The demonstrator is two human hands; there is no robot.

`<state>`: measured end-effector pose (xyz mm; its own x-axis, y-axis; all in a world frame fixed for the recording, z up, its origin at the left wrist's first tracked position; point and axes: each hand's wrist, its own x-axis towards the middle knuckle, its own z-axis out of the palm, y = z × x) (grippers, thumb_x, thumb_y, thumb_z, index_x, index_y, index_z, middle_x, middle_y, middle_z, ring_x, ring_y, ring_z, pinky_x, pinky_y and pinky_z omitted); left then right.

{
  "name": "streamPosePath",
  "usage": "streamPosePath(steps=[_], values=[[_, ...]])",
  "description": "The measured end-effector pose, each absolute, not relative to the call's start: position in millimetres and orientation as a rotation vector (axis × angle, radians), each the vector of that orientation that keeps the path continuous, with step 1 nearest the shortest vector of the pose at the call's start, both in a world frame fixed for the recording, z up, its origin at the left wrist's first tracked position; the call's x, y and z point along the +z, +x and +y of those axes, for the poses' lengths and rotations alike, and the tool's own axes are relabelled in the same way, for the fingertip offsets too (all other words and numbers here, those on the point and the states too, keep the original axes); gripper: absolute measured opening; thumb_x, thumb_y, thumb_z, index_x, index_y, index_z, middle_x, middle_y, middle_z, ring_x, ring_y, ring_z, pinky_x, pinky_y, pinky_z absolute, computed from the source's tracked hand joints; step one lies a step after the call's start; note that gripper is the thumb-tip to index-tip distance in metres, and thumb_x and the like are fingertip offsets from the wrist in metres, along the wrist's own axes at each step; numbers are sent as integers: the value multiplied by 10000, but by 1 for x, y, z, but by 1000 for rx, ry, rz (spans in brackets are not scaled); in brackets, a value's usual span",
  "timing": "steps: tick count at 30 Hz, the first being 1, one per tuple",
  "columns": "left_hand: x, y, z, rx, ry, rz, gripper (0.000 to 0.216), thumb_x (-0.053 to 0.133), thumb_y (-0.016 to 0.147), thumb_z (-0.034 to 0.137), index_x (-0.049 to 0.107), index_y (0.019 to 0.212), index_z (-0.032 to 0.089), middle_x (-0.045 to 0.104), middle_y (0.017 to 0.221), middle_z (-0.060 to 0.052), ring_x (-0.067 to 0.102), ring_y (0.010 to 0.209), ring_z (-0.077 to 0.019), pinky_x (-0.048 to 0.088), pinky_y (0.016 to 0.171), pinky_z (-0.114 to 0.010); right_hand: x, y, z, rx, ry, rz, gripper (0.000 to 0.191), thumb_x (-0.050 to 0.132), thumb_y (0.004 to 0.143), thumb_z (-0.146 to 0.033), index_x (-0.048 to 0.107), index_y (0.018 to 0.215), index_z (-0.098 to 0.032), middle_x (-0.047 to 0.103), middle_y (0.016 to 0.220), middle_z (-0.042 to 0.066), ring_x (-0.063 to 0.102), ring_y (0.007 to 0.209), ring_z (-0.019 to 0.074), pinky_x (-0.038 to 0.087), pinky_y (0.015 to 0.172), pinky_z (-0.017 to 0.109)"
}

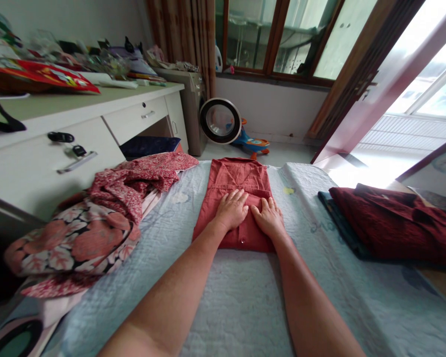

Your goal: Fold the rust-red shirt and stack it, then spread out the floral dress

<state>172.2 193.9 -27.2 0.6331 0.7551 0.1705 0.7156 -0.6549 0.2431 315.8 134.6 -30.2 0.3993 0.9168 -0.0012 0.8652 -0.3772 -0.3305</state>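
Observation:
A red garment (230,233), partly folded with a button near its front edge, lies flat on the pale blue quilted cover (241,297). My left hand (232,209) rests flat on the middle of the cloth, fingers stretched forward. Close beside it, my right hand (269,216) presses on the garment's right side, thumb apart from the fingers. Neither hand grips anything. The far part of the garment, with its V-shaped fold lines, extends beyond my fingertips.
Crumpled patterned clothes (107,218) lie at the left. Folded dark red and dark green clothes (390,223) are stacked at the right. A cluttered white desk (141,106) stands left, near a washing machine with its round door (220,121) open. A blue-orange ride-on toy (254,143) sits behind.

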Motion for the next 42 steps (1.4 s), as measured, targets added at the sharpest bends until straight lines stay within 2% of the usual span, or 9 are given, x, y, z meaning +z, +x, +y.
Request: streamPosePath(steps=[11,16,18,21,26,32,36,42], values=[[-29,172,195,380,2709,1223,523,353,977,363,386,1470,193,337,1576,-62,270,1460,-222,227,1200,-450,-34,318,135,258,-2351,-1547,659,407,918,-567,448,1401,-121,296,1562,195,252,1449,324,212,1155,473],[-28,172,195,385,2708,1226,527,359,976,355,383,1474,185,339,1575,-67,281,1456,-225,234,1198,-446,-33,323,135,110,-2147,-1457,520,444,910,-418,520,1323,-112,527,1400,173,448,1327,267,308,1121,417],[-28,172,195,379,2700,1220,528,355,978,359,383,1474,181,341,1574,-68,286,1454,-229,235,1197,-449,-31,323,135,47,-1986,-1464,458,424,908,-341,536,1303,-137,571,1358,141,483,1291,236,340,1107,400],[-28,172,196,369,2686,1217,529,352,982,374,382,1475,186,339,1575,-64,281,1456,-234,228,1199,-453,-29,320,135,76,-1815,-1568,454,397,921,-312,528,1324,-149,557,1385,119,470,1310,206,357,1107,374],[-29,172,195,372,2686,1223,512,341,985,375,393,1469,215,338,1577,-52,279,1457,-229,231,1197,-454,-35,315,136,259,-1834,-1734,484,357,965,-382,525,1352,-145,567,1385,118,506,1293,199,349,1123,366],[-29,172,195,382,2703,1225,511,336,982,347,397,1467,198,352,1569,-62,289,1453,-216,230,1200,-434,-41,318,138,200,-1995,-1856,548,331,989,-393,457,1425,-86,434,1504,142,365,1414,214,244,1186,372],[-30,172,195,385,2707,1228,520,346,975,338,398,1467,176,354,1567,-71,296,1449,-223,233,1199,-435,-42,320,139,203,-2096,-1849,533,299,1002,-380,428,1452,-125,384,1540,116,312,1442,214,249,1181,399],[-31,172,195,390,2703,1228,516,360,973,346,392,1468,205,350,1570,-55,293,1451,-218,228,1201,-437,-42,321,138,224,-2174,-1811,550,299,1001,-431,408,1465,-157,359,1556,99,277,1457,224,238,1177,415]])
